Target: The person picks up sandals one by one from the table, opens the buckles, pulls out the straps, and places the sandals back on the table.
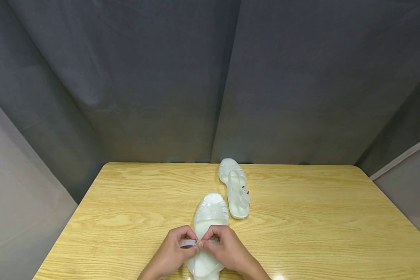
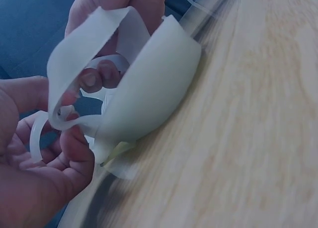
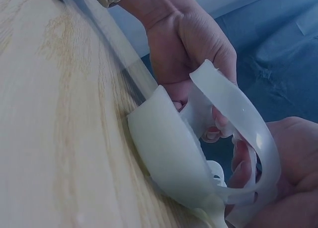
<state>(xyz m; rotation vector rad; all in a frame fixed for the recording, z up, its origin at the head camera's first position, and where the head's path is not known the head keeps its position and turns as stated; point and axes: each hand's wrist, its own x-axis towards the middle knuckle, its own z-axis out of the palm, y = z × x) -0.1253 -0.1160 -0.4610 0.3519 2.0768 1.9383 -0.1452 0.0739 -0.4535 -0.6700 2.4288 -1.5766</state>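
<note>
A translucent white sandal (image 1: 211,208) lies on the table with its toe pointing away from me. Over its middle, my left hand (image 1: 173,249) pinches the ankle strap (image 1: 187,243) beside a small metal buckle (image 1: 196,242). My right hand (image 1: 227,249) meets it there, thumb and forefinger pinching the strap's other part. In the left wrist view the strap (image 2: 74,54) arches above the heel (image 2: 154,84), and its loose end (image 2: 36,138) curls by the left fingers. Seen from the right wrist, the strap (image 3: 243,114) loops up from the heel (image 3: 166,148); fingers partly hide the buckle.
A matching sandal (image 1: 238,200) lies farther back, slightly right, its strap and buckle (image 1: 245,189) resting over the sole. Both sandals are on a wood-grain table (image 1: 318,217). Dark grey curtains (image 1: 161,85) hang behind the table, with lighter panels (image 1: 17,186) at the sides.
</note>
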